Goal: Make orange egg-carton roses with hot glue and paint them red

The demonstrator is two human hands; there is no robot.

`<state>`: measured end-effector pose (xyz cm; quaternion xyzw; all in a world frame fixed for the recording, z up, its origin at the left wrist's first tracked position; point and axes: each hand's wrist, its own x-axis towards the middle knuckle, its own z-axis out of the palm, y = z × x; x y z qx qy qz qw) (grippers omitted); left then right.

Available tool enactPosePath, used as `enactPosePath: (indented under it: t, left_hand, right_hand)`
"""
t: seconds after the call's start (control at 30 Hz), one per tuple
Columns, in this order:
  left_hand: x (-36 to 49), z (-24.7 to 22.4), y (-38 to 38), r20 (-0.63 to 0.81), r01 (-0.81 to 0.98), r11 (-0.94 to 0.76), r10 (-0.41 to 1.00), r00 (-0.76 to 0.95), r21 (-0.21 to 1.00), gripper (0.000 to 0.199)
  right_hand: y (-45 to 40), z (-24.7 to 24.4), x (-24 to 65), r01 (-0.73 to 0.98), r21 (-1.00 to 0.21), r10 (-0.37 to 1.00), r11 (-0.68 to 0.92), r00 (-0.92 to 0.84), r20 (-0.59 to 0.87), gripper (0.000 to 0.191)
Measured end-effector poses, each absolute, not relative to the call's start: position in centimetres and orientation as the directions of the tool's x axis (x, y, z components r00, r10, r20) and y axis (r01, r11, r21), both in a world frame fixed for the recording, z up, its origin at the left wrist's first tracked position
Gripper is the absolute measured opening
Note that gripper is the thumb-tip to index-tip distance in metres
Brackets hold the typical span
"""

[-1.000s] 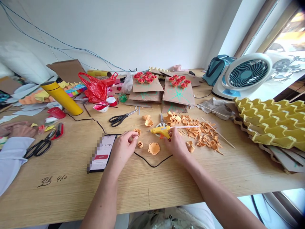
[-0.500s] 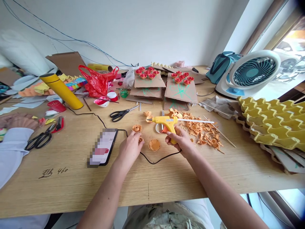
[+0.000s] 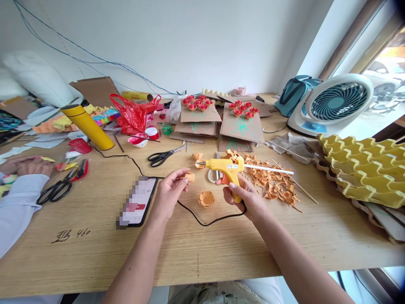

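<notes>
My left hand [image 3: 169, 192] pinches a small orange petal piece [image 3: 190, 177] between thumb and fingers, lifted above the table. In my right hand [image 3: 245, 196] is a yellow hot glue gun [image 3: 226, 166], gripped by its handle, nozzle pointing left towards the piece. A white glue stick [image 3: 268, 169] juts from its back end. Below the nozzle lies an orange cup-shaped flower [image 3: 206, 198]. Two more orange flower pieces [image 3: 199, 162] sit just beyond the nozzle. The earlier rolled orange rose is mostly hidden by my left fingers.
Orange scraps [image 3: 275, 181] are heaped on the right, beside yellow egg trays [image 3: 357, 169]. A phone [image 3: 139, 202] and black scissors [image 3: 161, 158] lie left of centre. Red flowers stand on cardboard [image 3: 242, 126] behind. A fan [image 3: 341, 103] stands back right. A co-worker's hand [image 3: 34, 169] rests far left.
My left hand has risen from the table with the orange piece pinched in it and turned it towards the glue gun. The glue gun stays almost in place in my right hand.
</notes>
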<state>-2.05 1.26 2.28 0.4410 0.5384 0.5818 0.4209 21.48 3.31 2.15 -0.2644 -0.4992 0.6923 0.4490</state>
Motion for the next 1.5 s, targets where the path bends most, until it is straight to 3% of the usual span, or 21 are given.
enactPosePath:
  t: [0.13,0.3,0.57,1.5]
  left_hand:
    - [-2.3,2.2,1.6,-0.066,-0.413,-0.014,0.982,-0.179,0.911,0.041]
    - [-2.4,2.3,1.6,-0.083,-0.552,-0.002,0.988,-0.129,0.834,0.042]
    - [-2.3,2.4,1.3,-0.068,-0.566,0.003,0.993,-0.093,0.825,0.039]
    - [-2.3,2.6,1.1,-0.031,-0.559,-0.031,0.994,-0.102,0.828,0.033]
  right_hand:
    - [3.0,1.8,21.6,-0.303,-0.952,0.863,-0.039,-0.491,0.12,0.042]
    - [2.4,1.3,21.9,-0.212,-0.975,0.838,0.059,-0.52,0.164,0.048]
    - [2.0,1.0,22.1,-0.141,-0.979,0.834,0.15,-0.513,0.202,0.047]
    - [1.8,0.9,22.2,-0.096,-0.976,0.826,0.196,-0.52,0.217,0.047]
